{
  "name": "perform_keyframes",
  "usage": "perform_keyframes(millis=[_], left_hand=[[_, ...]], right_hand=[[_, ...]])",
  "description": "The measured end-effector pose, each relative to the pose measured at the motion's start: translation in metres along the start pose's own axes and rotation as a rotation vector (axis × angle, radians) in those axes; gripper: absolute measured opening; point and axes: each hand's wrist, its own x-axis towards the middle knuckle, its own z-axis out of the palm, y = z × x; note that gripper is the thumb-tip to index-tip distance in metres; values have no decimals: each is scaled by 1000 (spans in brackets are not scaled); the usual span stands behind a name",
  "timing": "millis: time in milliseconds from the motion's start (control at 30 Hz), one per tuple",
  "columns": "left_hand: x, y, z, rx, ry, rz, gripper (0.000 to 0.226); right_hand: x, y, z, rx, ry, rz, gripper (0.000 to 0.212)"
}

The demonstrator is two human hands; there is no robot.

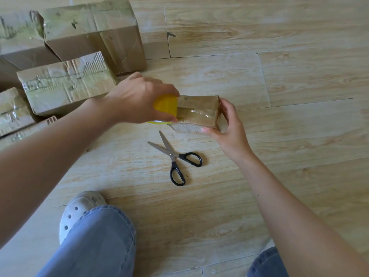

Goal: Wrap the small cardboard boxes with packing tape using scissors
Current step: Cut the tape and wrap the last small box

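At far left, the stacked boxes (65, 84) that already carry tape lie well apart from the work. Your left grip (137, 100) is curled round the yellow tape roll (165, 105), which sits at the left end of the small box (191, 101). The box is low over the floor (279, 76) between your two hands, but I cannot tell whether it rests there. A clear strip of tape (196, 113) runs along the box's upper face from the roll toward the right end. Draw the roll low and with even tension so the strip lies flat and straight. The glare on it suggests wrinkles worth smoothing. The scissors (175, 156) lie on the floor just below the box with blades parted, near enough for the cut. Your right grip (229, 126) pinches the box's right end. Brace firmly there so the box does not slide toward the roll.

The stack is cut off by the left edge. Your fingers hide most of the roll. The box's far side and underside are out of view, as is how far the tape wraps round the right end.
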Motion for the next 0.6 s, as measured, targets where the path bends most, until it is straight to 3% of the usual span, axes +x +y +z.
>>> perform_keyframes(millis=[200,300,333,400,467,600], left_hand=[[8,10,3,35,63,22,73],[10,13,3,35,74,17,68],[11,13,3,35,76,16,66],[12,14,3,32,85,18,64],[12,17,4,33,91,25,64],[14,18,7,63,102,42,68]], right_hand=[[-24,7,24,-184,255,138,90],[-47,17,38,-397,461,51,64],[-54,19,43,-464,442,8,52],[-63,24,54,-559,195,-23,39],[-69,30,67,-697,-75,-34,43],[-70,34,83,-815,-157,-9,51]])
